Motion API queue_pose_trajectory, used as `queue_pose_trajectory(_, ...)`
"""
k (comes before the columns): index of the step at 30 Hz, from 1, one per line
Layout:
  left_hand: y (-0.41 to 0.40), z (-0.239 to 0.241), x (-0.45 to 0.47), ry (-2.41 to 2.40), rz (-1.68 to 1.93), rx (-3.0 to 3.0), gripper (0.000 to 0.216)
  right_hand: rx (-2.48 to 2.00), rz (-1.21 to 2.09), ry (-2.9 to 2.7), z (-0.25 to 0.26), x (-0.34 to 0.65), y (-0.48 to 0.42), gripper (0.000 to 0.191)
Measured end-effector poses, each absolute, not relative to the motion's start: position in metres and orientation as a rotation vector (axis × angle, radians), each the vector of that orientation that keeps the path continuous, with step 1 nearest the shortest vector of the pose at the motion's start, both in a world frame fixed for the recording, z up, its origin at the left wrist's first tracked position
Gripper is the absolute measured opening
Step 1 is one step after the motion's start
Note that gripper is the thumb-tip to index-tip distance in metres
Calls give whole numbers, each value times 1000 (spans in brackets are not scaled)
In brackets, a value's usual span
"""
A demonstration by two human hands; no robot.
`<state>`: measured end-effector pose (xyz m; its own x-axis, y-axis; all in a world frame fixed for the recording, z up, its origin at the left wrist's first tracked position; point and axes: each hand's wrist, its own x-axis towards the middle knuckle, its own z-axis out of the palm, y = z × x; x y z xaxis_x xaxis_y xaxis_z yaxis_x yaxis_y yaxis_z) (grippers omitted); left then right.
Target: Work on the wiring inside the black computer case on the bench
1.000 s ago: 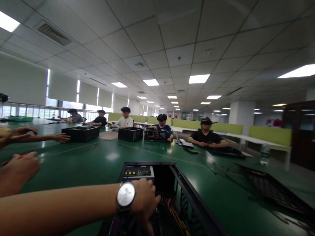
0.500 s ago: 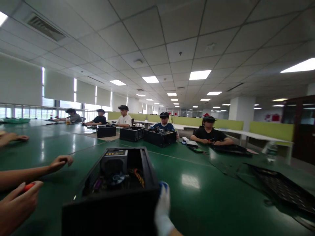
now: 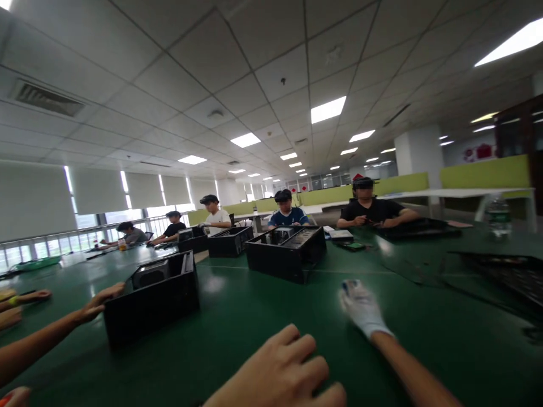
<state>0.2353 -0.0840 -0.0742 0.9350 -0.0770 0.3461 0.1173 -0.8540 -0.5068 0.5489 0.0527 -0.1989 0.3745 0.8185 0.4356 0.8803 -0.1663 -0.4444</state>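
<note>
My right hand point(image 3: 360, 308), in a white glove with blue on the fingers, is held above the green table point(image 3: 254, 305) with nothing visible in it. My bare left hand point(image 3: 288, 367) is at the bottom centre, back upward, its fingers loosely bent and apart. Its fingertips are partly hidden, and no object shows in it. To the left of both hands stands a black computer case point(image 3: 156, 299), open at the top, with a grey power supply point(image 3: 150, 274) inside. Another person's hand point(image 3: 104, 299) touches the case's left end.
Across the table stand more open computer cases point(image 3: 286, 254), with people working behind them. A black side panel point(image 3: 504, 277) and thin cables lie on the right, near a water bottle point(image 3: 498, 217). At the lower left corner another hand point(image 3: 17, 395) holds something orange-red.
The computer case has moved left, away from my right hand. That hand has left its side and shifted right. My left hand has come into view. A neighbour's hand now touches the case.
</note>
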Motion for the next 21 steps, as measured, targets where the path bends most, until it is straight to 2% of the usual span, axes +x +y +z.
queue_pose_trajectory(3,-30,-67,252,-233,-562,-2664,33,-2200,-247,-1241,-209,684,10,54)
queue_pose_trajectory(5,12,-58,264,-543,-559,-2683,38,-2216,-408,-1241,-221,731,-6,54)
queue_pose_trajectory(9,89,-64,285,-1113,-543,-2557,40,-1977,-429,-1444,-243,751,-2,54)
queue_pose_trajectory(11,108,-76,290,-1310,-484,-2493,50,-1894,-394,-1466,-249,750,6,51)
queue_pose_trajectory(13,110,-87,291,-1432,-400,-2438,50,-1853,-397,-1473,-252,752,10,49)
queue_pose_trajectory(16,90,-91,292,-1481,-320,-2392,38,-1873,-401,-1462,-254,758,6,45)
queue_pose_trajectory(21,19,-86,316,-1537,-259,-2340,46,-1900,-372,-1594,-251,752,-20,40)
